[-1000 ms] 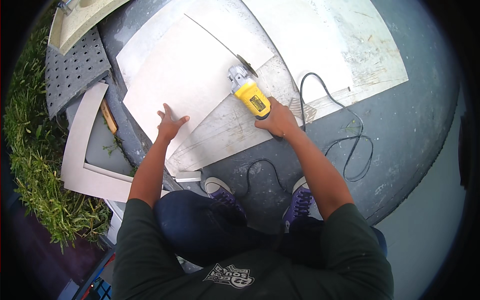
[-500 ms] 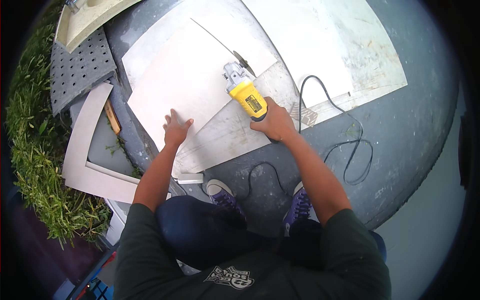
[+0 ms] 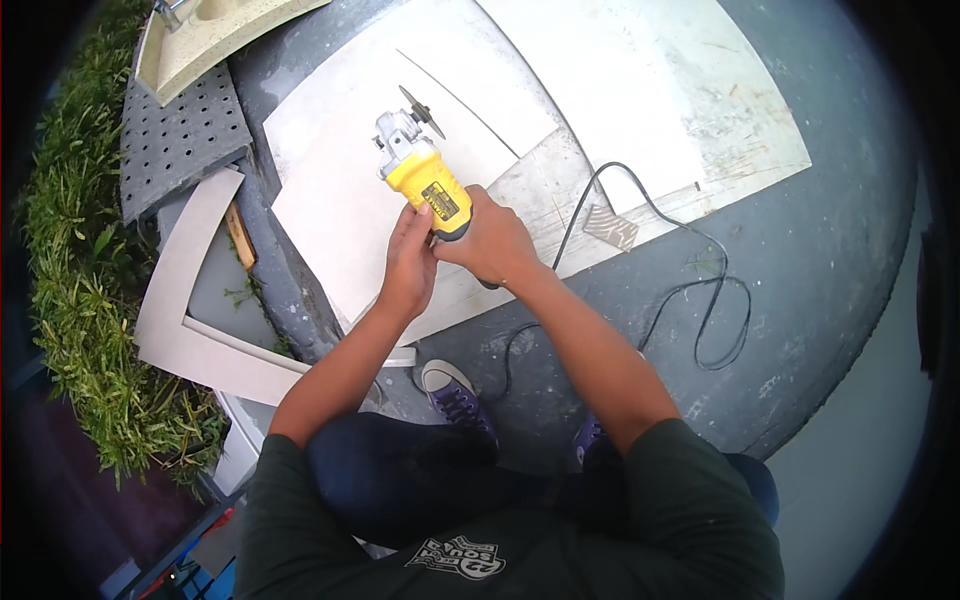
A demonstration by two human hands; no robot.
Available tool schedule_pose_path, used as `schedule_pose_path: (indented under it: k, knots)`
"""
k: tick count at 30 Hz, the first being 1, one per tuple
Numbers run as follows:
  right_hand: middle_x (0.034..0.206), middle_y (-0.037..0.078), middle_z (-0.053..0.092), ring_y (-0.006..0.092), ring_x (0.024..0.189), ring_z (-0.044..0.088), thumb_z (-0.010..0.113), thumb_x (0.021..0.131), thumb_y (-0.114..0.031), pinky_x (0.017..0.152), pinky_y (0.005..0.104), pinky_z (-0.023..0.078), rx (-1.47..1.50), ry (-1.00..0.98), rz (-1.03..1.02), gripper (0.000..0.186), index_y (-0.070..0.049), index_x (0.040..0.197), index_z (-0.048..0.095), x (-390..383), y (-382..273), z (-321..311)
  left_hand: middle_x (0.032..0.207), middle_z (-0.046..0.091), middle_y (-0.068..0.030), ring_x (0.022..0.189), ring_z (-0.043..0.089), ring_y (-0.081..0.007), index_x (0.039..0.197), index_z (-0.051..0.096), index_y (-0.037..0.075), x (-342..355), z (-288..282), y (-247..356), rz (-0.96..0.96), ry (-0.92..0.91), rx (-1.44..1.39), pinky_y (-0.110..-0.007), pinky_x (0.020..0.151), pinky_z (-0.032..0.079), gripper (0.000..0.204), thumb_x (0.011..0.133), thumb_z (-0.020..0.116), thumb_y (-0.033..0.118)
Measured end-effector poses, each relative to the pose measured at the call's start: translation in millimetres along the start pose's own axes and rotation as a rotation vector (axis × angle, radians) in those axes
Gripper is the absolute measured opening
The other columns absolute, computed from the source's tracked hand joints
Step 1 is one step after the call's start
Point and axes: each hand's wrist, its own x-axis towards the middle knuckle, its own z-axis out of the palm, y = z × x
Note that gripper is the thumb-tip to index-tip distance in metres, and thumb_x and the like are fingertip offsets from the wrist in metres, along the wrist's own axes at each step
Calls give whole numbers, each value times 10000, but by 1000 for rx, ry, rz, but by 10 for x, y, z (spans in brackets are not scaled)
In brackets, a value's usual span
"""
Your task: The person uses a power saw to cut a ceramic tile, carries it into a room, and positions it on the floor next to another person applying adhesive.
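Observation:
A yellow angle grinder (image 3: 420, 178) with a grey metal head is held up over the pale sheet (image 3: 330, 190) that lies on the ground. Wrapped round its rear body is my right hand (image 3: 490, 235). My left hand (image 3: 408, 262) grips the grinder's near left side, its thumb up along the yellow casing; some of its fingers are hidden. The thin cutting disc (image 3: 424, 112) is off the sheet, left of a long dark slit (image 3: 455, 98) running across it. Under the sheet's right edge shows a scuffed, dirty board (image 3: 545, 190).
A black cord (image 3: 690, 222) loops over the floor at right. Another large white sheet (image 3: 740, 110) lies farther right. At left are an L-shaped offcut (image 3: 180, 290), a perforated grey panel (image 3: 185, 135), a stone basin top (image 3: 210, 35) and grass (image 3: 80, 260). A small patterned piece (image 3: 610, 228) rests on the board.
My left hand has left the sheet and come to the grinder's side. The grinder has moved left and been lifted away from the slit, its disc now clear of the sheet.

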Motion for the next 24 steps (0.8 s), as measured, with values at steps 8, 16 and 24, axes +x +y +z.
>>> schedule_pose_path:
  k: [8,16,24]
  knots:
    - [914,229,714,415,898,714,800,691,-399,796,483,565,6,8,-12,618,-35,1116,536,-161,-177,-28,1336,563,-62,1254,536,-176,1434,453,61,-127,37,132,-35,12,-124,-373,1093,406,514,1065,520,412]
    - [908,226,712,411,894,713,804,687,-395,785,482,563,-42,22,-64,620,-36,1112,532,-242,-241,65,1344,562,-58,1265,535,-182,1423,481,60,-270,-74,184,-33,-47,-151,-383,1104,407,521,1063,519,434]
    - [904,219,716,406,892,718,808,680,-395,784,474,567,-14,36,-76,631,-32,1129,553,-285,-283,125,1322,566,-59,1244,523,-164,1499,398,90,-327,-209,219,-58,-107,-24,-377,1075,421,578,1069,491,464]
